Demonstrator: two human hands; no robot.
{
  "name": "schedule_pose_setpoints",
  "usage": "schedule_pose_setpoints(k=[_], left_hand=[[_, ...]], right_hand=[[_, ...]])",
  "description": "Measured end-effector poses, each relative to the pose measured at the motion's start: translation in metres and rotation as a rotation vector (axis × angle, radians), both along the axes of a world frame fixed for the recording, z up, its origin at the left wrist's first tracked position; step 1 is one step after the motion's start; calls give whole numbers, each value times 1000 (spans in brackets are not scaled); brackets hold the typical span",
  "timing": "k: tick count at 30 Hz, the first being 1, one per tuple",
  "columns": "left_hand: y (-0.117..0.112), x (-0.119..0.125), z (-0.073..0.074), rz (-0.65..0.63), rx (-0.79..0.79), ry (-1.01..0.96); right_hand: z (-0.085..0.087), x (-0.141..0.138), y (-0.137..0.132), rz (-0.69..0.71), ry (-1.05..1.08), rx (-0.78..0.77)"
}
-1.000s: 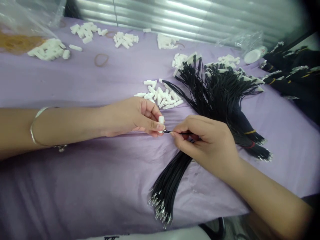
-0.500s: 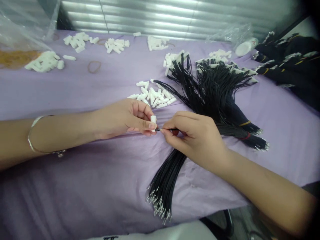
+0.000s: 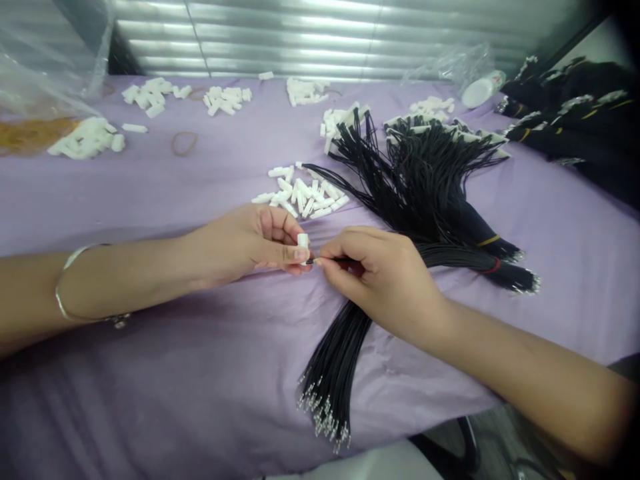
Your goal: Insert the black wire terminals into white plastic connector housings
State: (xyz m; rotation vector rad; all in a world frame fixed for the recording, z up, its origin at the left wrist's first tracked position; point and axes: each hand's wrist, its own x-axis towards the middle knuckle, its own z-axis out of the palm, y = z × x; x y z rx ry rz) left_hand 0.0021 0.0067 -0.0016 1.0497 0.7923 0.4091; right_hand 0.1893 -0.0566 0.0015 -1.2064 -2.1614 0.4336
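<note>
- Slatted blind (image 3: 280, 40): behind the cloth's far edge, light streaks on slats.
- Purple cloth (image 3: 200, 380): wrinkled.
- Clear plastic bag (image 3: 60, 60): far left; amber heap (image 3: 30, 137) beneath, details blurred.
- Tan rubber band (image 3: 185, 143): open loop, flat on cloth.
- White round container (image 3: 477, 92): tipped, beside crumpled clear film (image 3: 463, 61).
- Black curved bar (image 3: 470, 443): below near edge.

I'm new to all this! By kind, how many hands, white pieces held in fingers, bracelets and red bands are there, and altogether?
Left hand and right hand: 2
Held white piece: 1
Silver bracelet: 1
Red band: 1
Total: 5
</note>
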Motion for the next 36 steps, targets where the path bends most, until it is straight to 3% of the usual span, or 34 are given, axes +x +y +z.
schedule_pose_setpoints(k=[13,22,25,29,33,34,36], left_hand=[[-1,-1,0,2,3,-2],[-1,0,0,18,29,8],[-2,1,1,33,14,9],[-1,3,1,67,-11,-15],[0,3,3,109,-27,-47],[0,3,4,107,-36,-53],[0,4,7,90,-59,-38]], right_hand=[[-4,-4,-1,-15,30,1],[-10,-3,0,56,-89,210],[-10,-3,3,54,-125,212],[3,3,5,40,-213,150],[29,13,-3,-1,-268,255],[34,14,-6,39,-264,247],[37,15,-13,256,-300,129]])
